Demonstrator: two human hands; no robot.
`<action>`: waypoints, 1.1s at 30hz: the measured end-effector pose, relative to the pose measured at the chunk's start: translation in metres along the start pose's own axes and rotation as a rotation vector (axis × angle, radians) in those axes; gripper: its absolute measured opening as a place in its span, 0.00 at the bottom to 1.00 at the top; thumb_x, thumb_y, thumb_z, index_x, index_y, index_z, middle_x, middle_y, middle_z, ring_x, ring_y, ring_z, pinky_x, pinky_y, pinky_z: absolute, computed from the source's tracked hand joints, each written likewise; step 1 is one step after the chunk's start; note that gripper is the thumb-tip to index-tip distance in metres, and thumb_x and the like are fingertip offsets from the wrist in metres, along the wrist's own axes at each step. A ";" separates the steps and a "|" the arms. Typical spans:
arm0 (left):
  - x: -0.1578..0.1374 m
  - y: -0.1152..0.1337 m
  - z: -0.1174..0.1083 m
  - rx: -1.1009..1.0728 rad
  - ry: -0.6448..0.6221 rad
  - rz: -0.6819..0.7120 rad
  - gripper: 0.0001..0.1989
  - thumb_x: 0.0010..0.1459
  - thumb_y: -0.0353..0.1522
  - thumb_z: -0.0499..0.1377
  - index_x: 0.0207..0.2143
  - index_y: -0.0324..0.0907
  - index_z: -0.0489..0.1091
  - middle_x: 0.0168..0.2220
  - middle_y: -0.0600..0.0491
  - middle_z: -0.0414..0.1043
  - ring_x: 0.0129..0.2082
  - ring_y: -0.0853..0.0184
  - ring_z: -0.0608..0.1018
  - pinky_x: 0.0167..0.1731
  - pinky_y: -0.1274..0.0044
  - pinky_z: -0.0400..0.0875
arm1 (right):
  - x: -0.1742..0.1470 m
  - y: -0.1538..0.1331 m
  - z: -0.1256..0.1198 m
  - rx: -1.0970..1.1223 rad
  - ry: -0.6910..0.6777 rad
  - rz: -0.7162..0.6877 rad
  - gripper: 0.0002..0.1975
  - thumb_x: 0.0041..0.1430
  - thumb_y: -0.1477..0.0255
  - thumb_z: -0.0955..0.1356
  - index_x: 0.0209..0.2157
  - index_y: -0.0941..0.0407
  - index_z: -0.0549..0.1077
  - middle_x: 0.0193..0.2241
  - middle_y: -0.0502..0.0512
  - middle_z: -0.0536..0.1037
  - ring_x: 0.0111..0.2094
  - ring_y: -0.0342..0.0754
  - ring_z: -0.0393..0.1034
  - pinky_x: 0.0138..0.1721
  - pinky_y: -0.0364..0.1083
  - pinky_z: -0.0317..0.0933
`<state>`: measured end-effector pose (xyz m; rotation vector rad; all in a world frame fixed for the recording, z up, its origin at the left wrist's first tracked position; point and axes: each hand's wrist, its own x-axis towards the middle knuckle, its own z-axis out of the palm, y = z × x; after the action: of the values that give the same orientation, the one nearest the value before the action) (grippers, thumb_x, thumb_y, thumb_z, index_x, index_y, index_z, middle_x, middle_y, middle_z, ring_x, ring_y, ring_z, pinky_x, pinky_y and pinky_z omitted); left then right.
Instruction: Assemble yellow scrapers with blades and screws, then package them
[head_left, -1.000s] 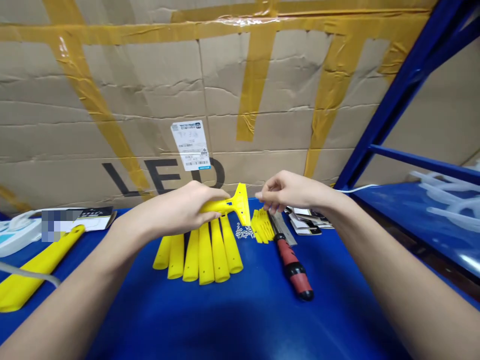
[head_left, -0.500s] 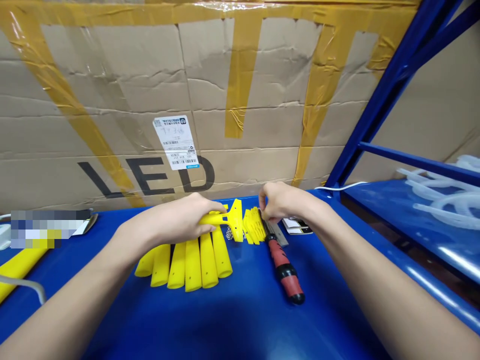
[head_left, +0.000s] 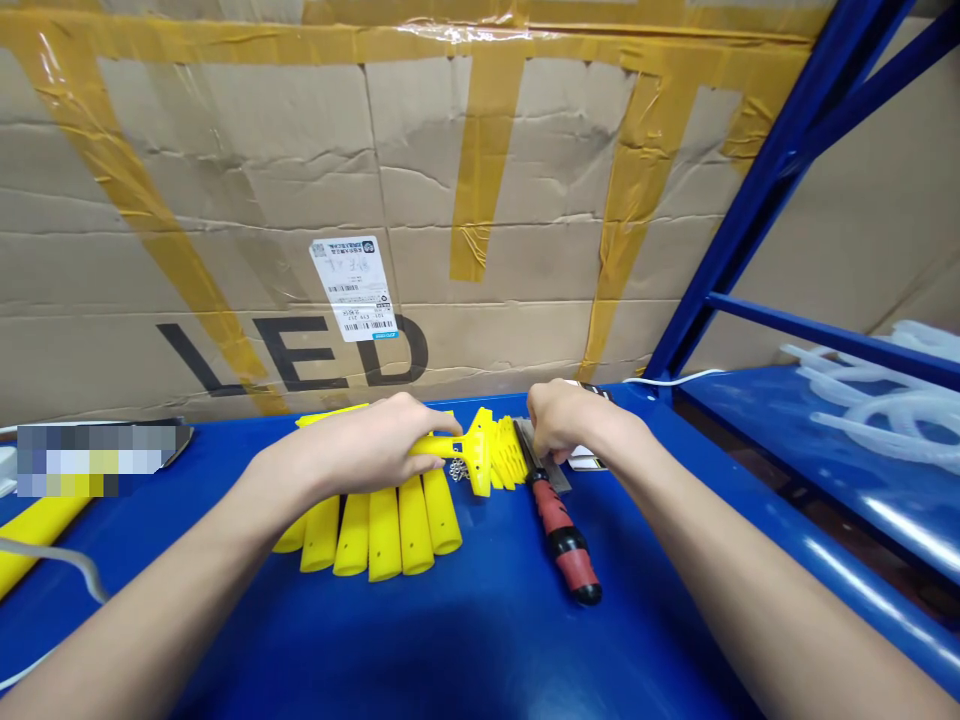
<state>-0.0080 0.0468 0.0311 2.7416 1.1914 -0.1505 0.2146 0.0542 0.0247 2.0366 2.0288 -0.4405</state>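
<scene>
My left hand [head_left: 390,440] is closed around a yellow plastic scraper [head_left: 480,452], whose wide head points right. Yellow tubes [head_left: 380,535] lie side by side beneath that hand. Small metal rings or nuts [head_left: 457,469] show behind the scraper's neck, with a stack of flat yellow pieces [head_left: 510,452] to its right. My right hand [head_left: 556,420] reaches down with curled fingers to the flat grey metal blades [head_left: 557,477]; its fingertips are partly hidden. A red and black screwdriver [head_left: 564,535] lies just left of the blades, its handle toward me.
A big taped cardboard box [head_left: 420,200] stands behind the blue table [head_left: 420,640]. Blue metal posts [head_left: 720,270] rise at the right, near translucent tubing [head_left: 885,400]. A printed packet [head_left: 589,455] lies behind my right hand. At the left are a long yellow tube [head_left: 52,530] and a grey cable [head_left: 82,565].
My right hand has shifted right, from the screwdriver's shaft end and yellow pieces to over the grey blades. My left hand has moved slightly right with the scraper.
</scene>
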 end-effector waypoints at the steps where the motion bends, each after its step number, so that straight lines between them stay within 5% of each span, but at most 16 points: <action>1: 0.000 0.000 0.000 0.006 -0.009 -0.002 0.25 0.65 0.39 0.56 0.63 0.46 0.68 0.55 0.41 0.75 0.53 0.49 0.77 0.52 0.60 0.71 | 0.001 0.000 0.001 -0.001 0.001 0.000 0.15 0.40 0.86 0.70 0.34 0.65 0.81 0.23 0.60 0.82 0.28 0.53 0.80 0.23 0.44 0.67; 26: -0.001 -0.003 -0.002 0.011 -0.018 -0.019 0.24 0.65 0.40 0.56 0.62 0.48 0.68 0.54 0.42 0.75 0.53 0.49 0.77 0.51 0.62 0.71 | -0.005 0.000 -0.008 0.121 0.015 0.045 0.07 0.43 0.81 0.72 0.29 0.62 0.78 0.20 0.57 0.80 0.24 0.50 0.77 0.23 0.44 0.66; 31: -0.004 -0.010 -0.004 0.008 -0.023 -0.026 0.23 0.64 0.40 0.56 0.60 0.45 0.68 0.53 0.42 0.75 0.51 0.51 0.78 0.47 0.64 0.71 | -0.007 0.009 -0.015 0.218 0.138 -0.035 0.13 0.46 0.76 0.73 0.37 0.58 0.78 0.19 0.52 0.79 0.26 0.48 0.77 0.26 0.43 0.66; 33: -0.006 -0.013 -0.005 0.007 -0.037 -0.034 0.21 0.64 0.38 0.56 0.57 0.43 0.67 0.50 0.43 0.76 0.47 0.53 0.78 0.44 0.65 0.71 | -0.007 0.010 -0.014 0.403 0.135 -0.129 0.07 0.48 0.76 0.73 0.33 0.56 0.77 0.18 0.49 0.78 0.24 0.45 0.75 0.25 0.41 0.66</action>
<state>-0.0214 0.0516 0.0360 2.7129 1.2304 -0.2082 0.2251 0.0526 0.0403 2.2128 2.3145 -0.8159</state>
